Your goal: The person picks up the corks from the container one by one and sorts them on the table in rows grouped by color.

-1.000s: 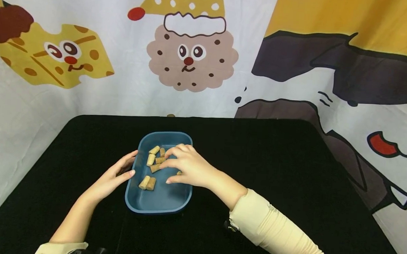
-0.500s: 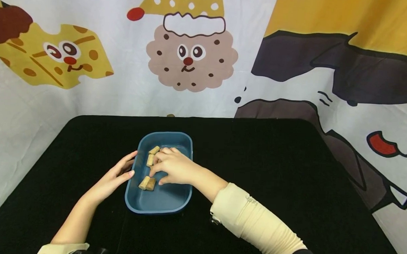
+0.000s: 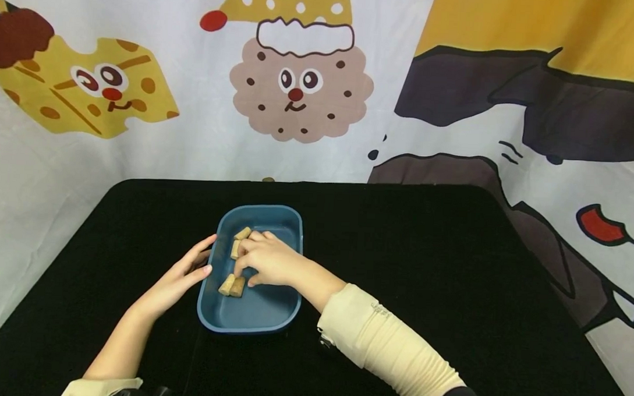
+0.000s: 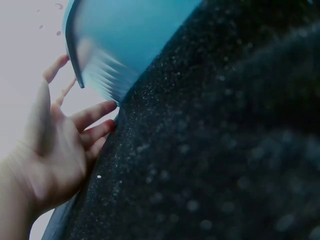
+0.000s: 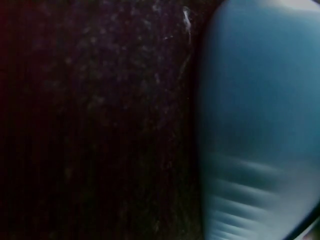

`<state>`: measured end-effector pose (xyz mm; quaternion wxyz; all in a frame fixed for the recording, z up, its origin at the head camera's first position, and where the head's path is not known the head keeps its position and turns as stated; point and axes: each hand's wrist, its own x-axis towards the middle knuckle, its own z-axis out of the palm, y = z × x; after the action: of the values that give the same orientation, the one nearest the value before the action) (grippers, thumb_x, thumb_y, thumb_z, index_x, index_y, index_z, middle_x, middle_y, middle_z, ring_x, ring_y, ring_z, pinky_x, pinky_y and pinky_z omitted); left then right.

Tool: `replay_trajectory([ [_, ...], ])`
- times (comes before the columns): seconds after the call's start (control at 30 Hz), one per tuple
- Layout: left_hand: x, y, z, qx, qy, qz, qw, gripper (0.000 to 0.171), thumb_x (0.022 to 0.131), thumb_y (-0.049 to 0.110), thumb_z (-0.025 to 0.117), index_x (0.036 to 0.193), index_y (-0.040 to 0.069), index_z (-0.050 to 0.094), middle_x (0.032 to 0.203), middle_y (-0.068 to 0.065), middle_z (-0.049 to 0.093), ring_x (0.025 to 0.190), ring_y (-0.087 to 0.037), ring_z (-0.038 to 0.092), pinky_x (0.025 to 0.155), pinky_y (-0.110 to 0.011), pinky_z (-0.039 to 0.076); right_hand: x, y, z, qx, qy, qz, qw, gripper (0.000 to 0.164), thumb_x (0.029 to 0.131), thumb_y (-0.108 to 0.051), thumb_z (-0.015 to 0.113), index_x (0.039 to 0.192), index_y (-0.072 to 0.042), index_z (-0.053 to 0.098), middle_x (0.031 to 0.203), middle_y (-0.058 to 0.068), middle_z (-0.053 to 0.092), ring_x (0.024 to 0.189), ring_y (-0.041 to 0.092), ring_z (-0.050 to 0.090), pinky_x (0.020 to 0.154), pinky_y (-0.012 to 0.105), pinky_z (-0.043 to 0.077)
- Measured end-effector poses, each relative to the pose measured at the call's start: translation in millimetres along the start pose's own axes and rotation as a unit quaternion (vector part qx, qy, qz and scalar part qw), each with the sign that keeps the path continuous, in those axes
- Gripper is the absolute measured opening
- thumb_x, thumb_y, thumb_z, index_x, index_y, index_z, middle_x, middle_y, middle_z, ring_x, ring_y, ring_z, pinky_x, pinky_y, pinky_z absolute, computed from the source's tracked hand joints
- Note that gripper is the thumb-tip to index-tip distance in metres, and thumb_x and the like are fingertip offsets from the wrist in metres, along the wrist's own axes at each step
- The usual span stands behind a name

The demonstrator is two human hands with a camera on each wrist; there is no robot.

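Observation:
Inside a blue rectangular bin (image 3: pixel 244 329) lie tapered cork stoppers. A pale cork (image 3: pixel 227 284) leans against a browner cork (image 3: pixel 237 287) near the middle. Farther back, one cork (image 3: pixel 235 249) sits close to the left wall, with another cork (image 3: pixel 243 233) beyond it. My right hand (image 3: pixel 267 260) reaches in over the right wall, fingers bent down; I cannot tell whether they grip a cork beneath. My left hand (image 3: pixel 175 277) touches the bin's left side with extended, spread fingers. The left wrist view shows its fingertips at the ribbed corner of the bin (image 4: pixel 135 30).
A black cloth (image 3: pixel 424 271) covers the table under the bin. Behind it hangs a white curtain (image 3: pixel 193 153) with cartoon prints. The right wrist view holds only dark cloth and the blurred outer wall of the bin (image 5: pixel 260 100).
My right hand has moved left inside the bin, over the brown corks that showed before, then nearly stopped; its thumb and index finger are now closer together. The left hand stays put.

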<state>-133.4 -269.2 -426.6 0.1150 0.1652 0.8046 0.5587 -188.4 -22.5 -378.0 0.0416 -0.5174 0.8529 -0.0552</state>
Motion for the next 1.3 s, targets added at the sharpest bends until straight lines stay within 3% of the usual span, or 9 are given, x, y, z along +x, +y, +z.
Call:
replay_trajectory([
  [0.33,3.0,-0.1,2.2,-0.006,0.001,0.015,0.9999,0.061,0.102,0.017,0.042,0.155,0.021,0.011,0.15,-0.032,0.019,0.131,-0.056,0.022,0.096,-0.07,0.031,5,-1,4,-0.029,0.0,0.002,1.0,0.021,0.08,-0.038,0.076,0.101,-0.038,0.072,0.115,-0.012,0.053,0.107,0.009,0.04,0.089,0.024,0.033],
  [0.73,2.6,0.8,3.9,-0.004,0.003,0.004,1.0,0.06,0.102,0.019,0.041,0.155,0.023,0.012,0.15,-0.031,0.019,0.132,-0.055,0.022,0.097,-0.07,0.03,2,-1,3,-0.044,0.014,-0.011,0.999,0.017,0.081,-0.042,0.075,0.097,-0.036,0.072,0.109,-0.012,0.053,0.104,0.01,0.04,0.089,0.024,0.034],
  [1.3,0.3,2.0,4.8,-0.003,0.012,-0.003,0.9999,0.06,0.102,0.02,0.042,0.155,0.021,0.014,0.15,-0.032,0.02,0.132,-0.055,0.022,0.097,-0.068,0.031,-26,0,-14,-0.014,0.116,0.012,0.993,0.021,0.083,-0.041,0.073,0.1,-0.028,0.07,0.119,-0.006,0.052,0.115,0.014,0.037,0.098,0.033,0.031],
])
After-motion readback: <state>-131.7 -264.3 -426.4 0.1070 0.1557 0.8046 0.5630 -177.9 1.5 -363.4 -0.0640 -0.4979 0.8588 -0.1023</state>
